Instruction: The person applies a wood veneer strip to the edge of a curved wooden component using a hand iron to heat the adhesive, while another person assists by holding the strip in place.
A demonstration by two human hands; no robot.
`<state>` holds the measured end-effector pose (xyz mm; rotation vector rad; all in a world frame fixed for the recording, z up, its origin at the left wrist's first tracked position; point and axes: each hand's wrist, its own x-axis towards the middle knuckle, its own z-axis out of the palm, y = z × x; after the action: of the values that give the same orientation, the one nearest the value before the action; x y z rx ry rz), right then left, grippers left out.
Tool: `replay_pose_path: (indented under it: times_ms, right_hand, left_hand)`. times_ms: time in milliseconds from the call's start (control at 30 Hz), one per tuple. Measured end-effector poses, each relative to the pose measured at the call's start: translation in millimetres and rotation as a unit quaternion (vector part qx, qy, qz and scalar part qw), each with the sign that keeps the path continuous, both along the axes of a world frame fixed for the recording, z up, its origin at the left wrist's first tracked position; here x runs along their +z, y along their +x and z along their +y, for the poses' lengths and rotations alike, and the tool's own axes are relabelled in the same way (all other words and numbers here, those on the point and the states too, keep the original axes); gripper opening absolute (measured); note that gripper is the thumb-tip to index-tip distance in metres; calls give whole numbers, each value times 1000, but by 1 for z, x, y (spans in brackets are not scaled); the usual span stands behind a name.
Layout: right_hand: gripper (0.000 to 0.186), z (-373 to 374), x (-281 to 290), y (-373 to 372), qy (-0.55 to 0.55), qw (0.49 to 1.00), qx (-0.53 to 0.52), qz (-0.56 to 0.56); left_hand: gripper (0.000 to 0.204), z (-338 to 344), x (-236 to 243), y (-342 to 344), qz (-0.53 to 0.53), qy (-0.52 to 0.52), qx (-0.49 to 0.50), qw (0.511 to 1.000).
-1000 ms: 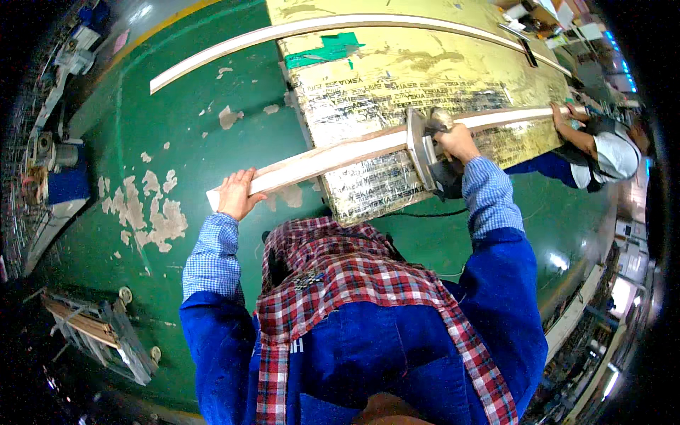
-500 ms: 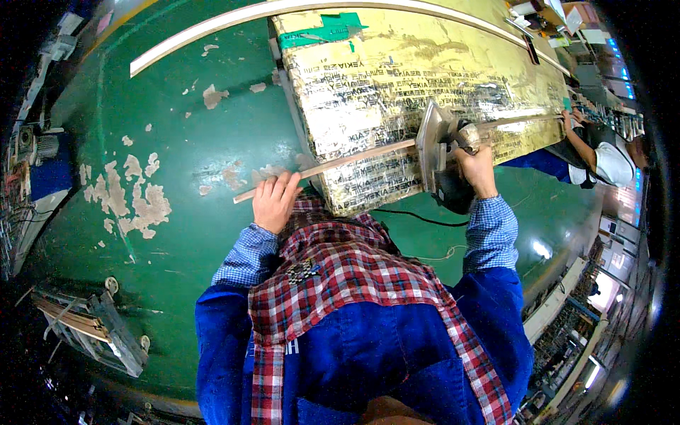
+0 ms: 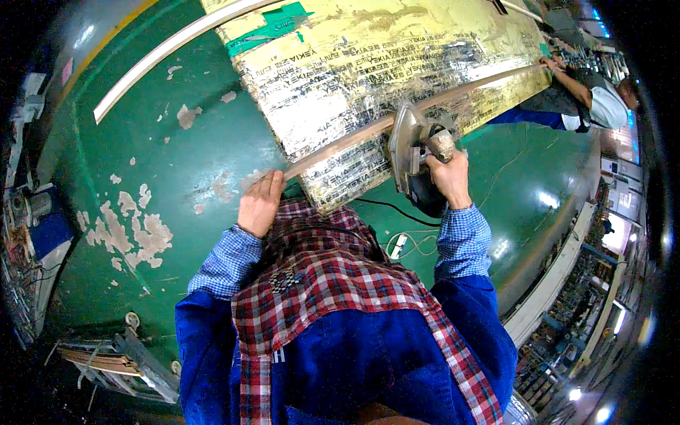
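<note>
A long thin wooden strip (image 3: 338, 146) lies slantwise across a yellow table (image 3: 347, 185) covered with printed tape. My left hand (image 3: 261, 204) grips the strip's near end, just past the table's left corner, with fingers pressed together over it. My right hand (image 3: 450, 178) is wrapped round the rear of a handheld power tool (image 3: 406, 145). The tool has a long grey metal body, a brown taped knob and a dark rounded part below. It sits across the strip, hiding a stretch of it; its underside is not visible. A co-worker's hand (image 3: 550, 64) is at the strip's far end.
Another long pale strip (image 3: 152, 53) sticks out past the table's far left. A black cord (image 3: 397, 208) hangs below the tool; a white plug-like piece (image 3: 399, 245) lies on the green floor. A wheeled metal cart (image 3: 117, 363) stands lower left. The co-worker (image 3: 577, 91) bends over the table's right end.
The view has shifted, and the table and strip now slant more steeply. The strip's end, which stuck out beyond my left hand, is now within its fingers. My right hand still holds the power tool.
</note>
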<state>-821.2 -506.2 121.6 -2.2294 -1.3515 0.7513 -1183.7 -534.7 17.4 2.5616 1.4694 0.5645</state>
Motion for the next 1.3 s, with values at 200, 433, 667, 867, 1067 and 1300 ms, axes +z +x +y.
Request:
replay_pose_path:
  times_ms: [200,433,667,867,1067,1300]
  right_hand:
    - [21,11,-2,-17,22,998,62,8]
    - [23,-3,-7,-79,22,987,143,63]
    - [28,-56,-5,-184,26,981,194,-1]
    - [49,-72,3,-221,-66,944,315,-75]
    - [46,-54,14,-199,-30,965,251,-73]
    - [35,5,13,-100,19,985,161,-58]
  left_hand:
    - [26,-13,-6,-31,-64,-65,51,995]
    - [21,-22,-29,-35,-219,-137,151,954]
    - [23,-25,-43,-41,-281,-126,122,944]
    - [24,-21,-35,-52,-227,-195,98,949]
    - [21,-13,-28,-48,-256,-163,79,949]
    - [20,-13,-20,-45,-184,-168,94,964]
